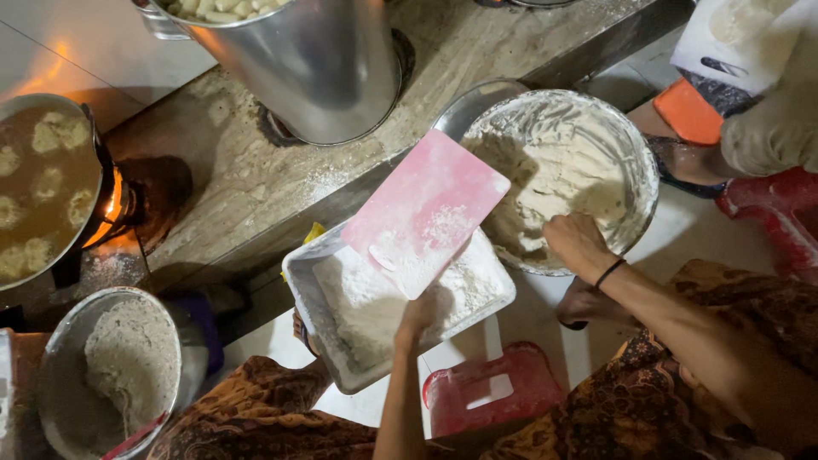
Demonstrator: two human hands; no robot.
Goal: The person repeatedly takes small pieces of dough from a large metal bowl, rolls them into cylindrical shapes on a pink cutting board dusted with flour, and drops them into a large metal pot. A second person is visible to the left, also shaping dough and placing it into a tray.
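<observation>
My left hand (419, 313) grips the near edge of a pink flour-dusted cutting board (423, 210) and holds it tilted above a white rectangular tray of flour (300, 274). My right hand (578, 244) reaches into a wide metal bowl (642, 166) of pale dough, with the fingers pressed into the dough at the bowl's near side. A black band circles the right wrist.
A large steel pot (315, 64) stands on the stone counter (247, 183). At left a pan of frying pieces (38, 183) sits over a flame. A bowl of flour (115, 366) lies lower left. A red stool (494, 393) is below; another person's orange-sandalled foot (688, 111) is at upper right.
</observation>
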